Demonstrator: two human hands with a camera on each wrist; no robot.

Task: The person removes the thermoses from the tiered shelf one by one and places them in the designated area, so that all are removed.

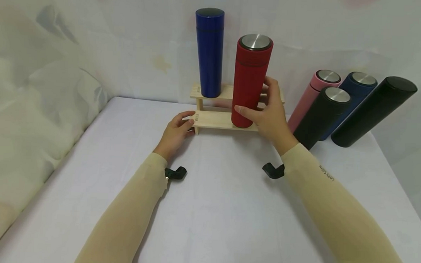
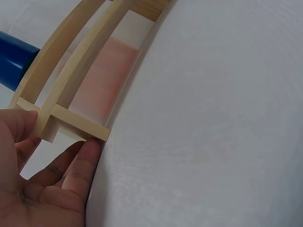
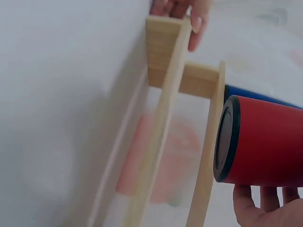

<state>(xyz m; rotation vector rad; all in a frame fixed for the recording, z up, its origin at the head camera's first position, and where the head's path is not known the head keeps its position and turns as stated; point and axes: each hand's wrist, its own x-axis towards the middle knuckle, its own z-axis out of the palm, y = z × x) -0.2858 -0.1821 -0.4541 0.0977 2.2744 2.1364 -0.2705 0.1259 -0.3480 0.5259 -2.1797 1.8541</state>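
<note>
A red thermos bottle (image 1: 250, 80) with a steel-topped lid is gripped by my right hand (image 1: 271, 116), thumb across its front and fingers behind. Its dark base (image 3: 226, 139) shows in the right wrist view, raised off the two-step wooden stand (image 1: 212, 119). My left hand (image 1: 175, 134) holds the stand's left end, with the thumb at the front step and fingers against the leg, as the left wrist view shows. On the stand's upper step, at the left, a glossy blue thermos bottle (image 1: 210, 58) stands upright.
To the right, a pink thermos (image 1: 307, 94), a black steel-topped thermos (image 1: 320, 116), a dark blue thermos (image 1: 350, 101) and an all-black thermos (image 1: 373, 112) stand close together. A white cloth covers the table (image 1: 225, 209). Patterned fabric (image 1: 41, 102) hangs at the left and behind.
</note>
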